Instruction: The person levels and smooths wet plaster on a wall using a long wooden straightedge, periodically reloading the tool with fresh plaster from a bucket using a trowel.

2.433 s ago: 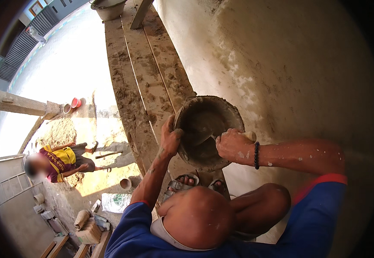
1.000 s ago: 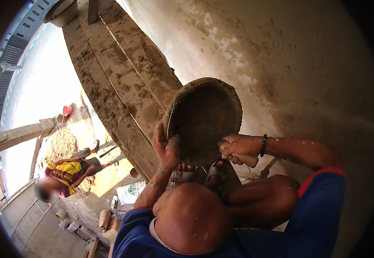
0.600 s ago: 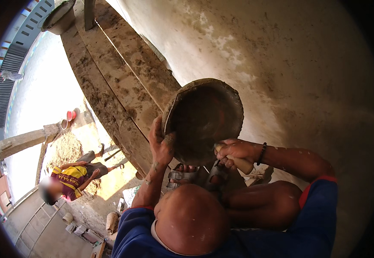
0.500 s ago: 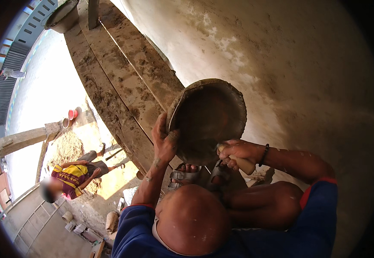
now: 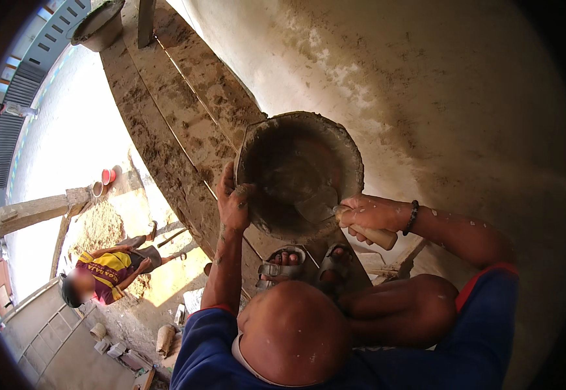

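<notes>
A round, mortar-crusted bucket (image 5: 257, 130) stands in front of me, its mouth facing up so that wet grey mortar shows inside. My left hand (image 5: 234, 201) grips its left rim, thumb over the edge. In my right hand (image 5: 374, 218) is a trowel (image 5: 318, 205), held by its thick wooden handle (image 5: 375, 235). The trowel's blade reaches over the near right rim into the bucket, against the mortar.
Muddy planks (image 5: 166, 91) run to the far left, with a second bucket (image 5: 99, 26) at their far end. A plastered wall (image 5: 439, 104) rises on the right. Below on the left, a person (image 5: 107, 270) is beside a sand heap (image 5: 101, 227) and a wooden beam (image 5: 29, 214).
The bucket has shifted left and levelled, showing more of its inside. The trowel blade has come into view inside it. My left hand has moved slightly left with the rim.
</notes>
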The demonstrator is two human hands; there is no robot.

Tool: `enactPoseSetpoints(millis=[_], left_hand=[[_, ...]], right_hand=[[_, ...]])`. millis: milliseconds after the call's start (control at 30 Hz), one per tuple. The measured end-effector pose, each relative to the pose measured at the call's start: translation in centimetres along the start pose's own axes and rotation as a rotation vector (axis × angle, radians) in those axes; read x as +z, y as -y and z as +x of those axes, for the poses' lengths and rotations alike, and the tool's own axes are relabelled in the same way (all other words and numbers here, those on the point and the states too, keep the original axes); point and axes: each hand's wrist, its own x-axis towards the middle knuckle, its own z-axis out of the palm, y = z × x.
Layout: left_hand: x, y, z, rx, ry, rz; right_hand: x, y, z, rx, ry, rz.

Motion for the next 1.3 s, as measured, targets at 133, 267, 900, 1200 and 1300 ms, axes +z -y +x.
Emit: enactPoseSetpoints(millis=[133,267,900,1200,1300], left_hand=[[-0.7,1.5,-0.8,-0.003,-0.116,-0.033],[1.0,3.0,-6.0,0.187,-0.263,-0.067],[1.3,-0.7,-2.5,0.182,-0.164,0.299],[0.0,-2.9,-0.1,0.131,-0.095,0.517],[-0.4,-2.9,0.7,0.188,0.016,0.541]], right_hand=[[-1.7,1.5,-1.6,-0.478,-0.244,-0.996],[-1.3,3.7,-0.6,-0.834,-0.520,-1.525],[0.1,8.8,-5.6,-0.562,-0.684,-1.839],[0.1,10.8,4.5,-0.487,-0.594,-1.755],[0.3,11.0,4.6,-0.681,-0.629,-1.894]])
